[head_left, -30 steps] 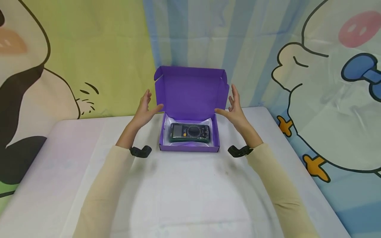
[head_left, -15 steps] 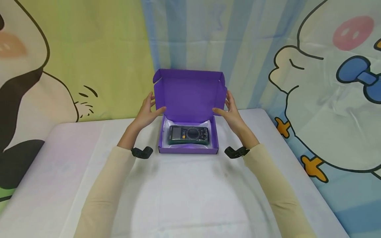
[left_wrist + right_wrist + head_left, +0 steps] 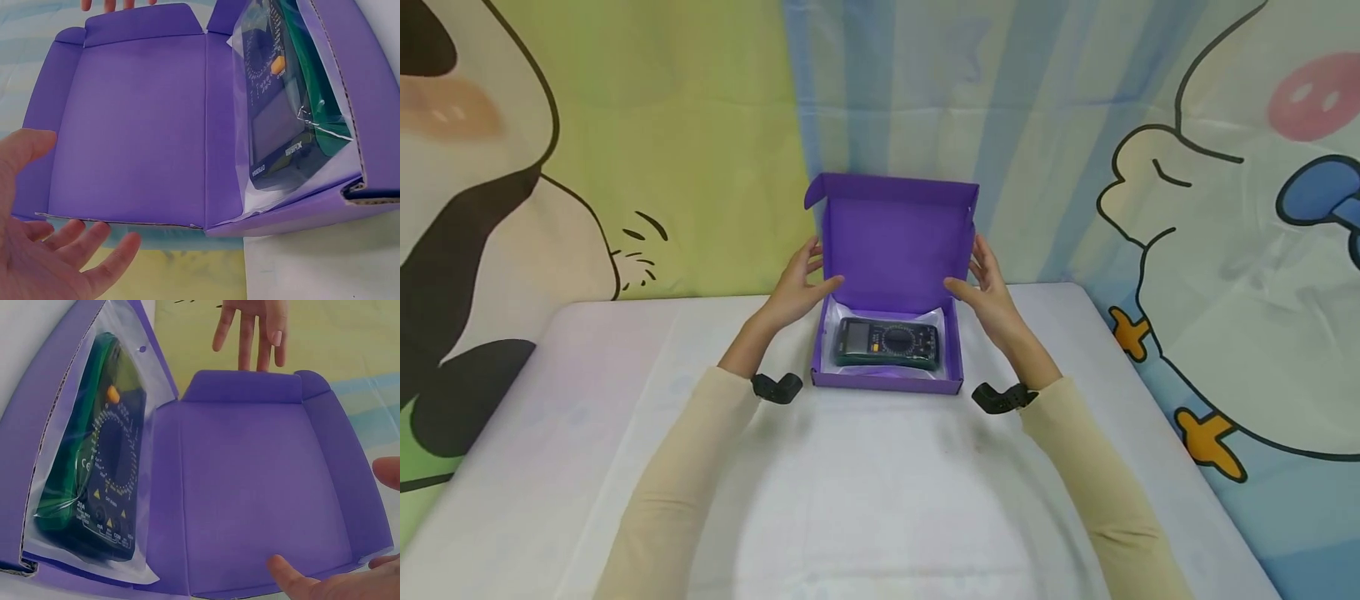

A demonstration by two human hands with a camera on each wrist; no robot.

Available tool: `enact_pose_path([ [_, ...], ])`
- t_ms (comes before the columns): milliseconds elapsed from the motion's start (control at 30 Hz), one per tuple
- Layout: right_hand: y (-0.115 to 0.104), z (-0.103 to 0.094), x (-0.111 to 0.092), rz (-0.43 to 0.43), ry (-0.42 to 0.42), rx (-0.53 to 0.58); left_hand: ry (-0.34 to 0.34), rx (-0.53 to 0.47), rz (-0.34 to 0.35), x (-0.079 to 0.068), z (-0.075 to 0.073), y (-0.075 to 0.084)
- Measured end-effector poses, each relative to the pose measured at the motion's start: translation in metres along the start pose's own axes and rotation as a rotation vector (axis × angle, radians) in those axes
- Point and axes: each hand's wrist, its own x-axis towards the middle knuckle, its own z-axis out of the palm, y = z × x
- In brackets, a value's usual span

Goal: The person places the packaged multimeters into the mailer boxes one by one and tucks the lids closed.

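Note:
A purple cardboard box (image 3: 887, 382) stands on the table with its lid (image 3: 901, 242) raised at the back. Inside lies a dark green and black multimeter (image 3: 887, 343) wrapped in clear plastic, its orange button (image 3: 278, 64) visible. At the lid's left edge, my left hand (image 3: 793, 292) has its fingers outside the side flap (image 3: 247, 386) and its thumb toward the front. My right hand (image 3: 996, 304) mirrors it at the right side flap (image 3: 144, 24), fingers spread along the outside. Both hands have mostly straight fingers; neither wraps around the cardboard.
A white cloth covers the table (image 3: 880, 500). Close behind the lid hangs a printed curtain (image 3: 895, 83) with cartoon animals. A black wrist camera (image 3: 777, 388) sits on the left wrist, and another black camera (image 3: 1003, 398) on the right.
Both hands have come inward from beside the lid to its side flaps. The flaps have bent inward, so the lid looks narrower. The head view has shifted slightly.

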Motion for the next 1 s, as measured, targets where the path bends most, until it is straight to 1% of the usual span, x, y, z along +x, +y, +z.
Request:
enact_pose_path([
  [100, 0.005, -0.008, 0.002, 0.001, 0.001, 0.013, -0.012, -0.008, 0.016, 0.004, 0.004, 0.002],
  [167, 0.007, -0.013, 0.006, -0.008, 0.006, 0.024, -0.008, -0.005, 0.030, 0.010, 0.006, -0.001],
  [300, 0.011, -0.020, 0.011, -0.036, 0.007, 0.034, 0.011, 0.047, 0.046, 0.021, 0.007, -0.011],
  [433, 0.009, -0.018, 0.007, -0.030, 0.001, 0.036, 0.017, 0.070, 0.043, 0.023, 0.007, -0.015],
  [567, 0.004, -0.013, 0.000, -0.012, 0.019, 0.018, 0.010, 0.057, 0.044, 0.024, 0.009, -0.017],
  [633, 0.006, -0.013, 0.000, -0.010, 0.026, 0.011, 0.010, 0.043, 0.045, 0.024, 0.011, -0.018],
  [667, 0.009, -0.014, 0.001, -0.011, 0.028, 0.007, 0.009, 0.034, 0.043, 0.024, 0.012, -0.017],
  [767, 0.021, -0.016, 0.005, -0.019, 0.033, 0.000, -0.002, 0.008, 0.034, 0.016, 0.013, -0.007],
  [900, 0.032, -0.013, 0.008, -0.022, 0.031, -0.006, -0.007, -0.005, 0.020, 0.000, 0.012, 0.005],
  [1000, 0.037, -0.010, 0.005, -0.019, 0.025, 0.000, 0.009, -0.004, 0.033, -0.006, 0.012, 0.001],
])
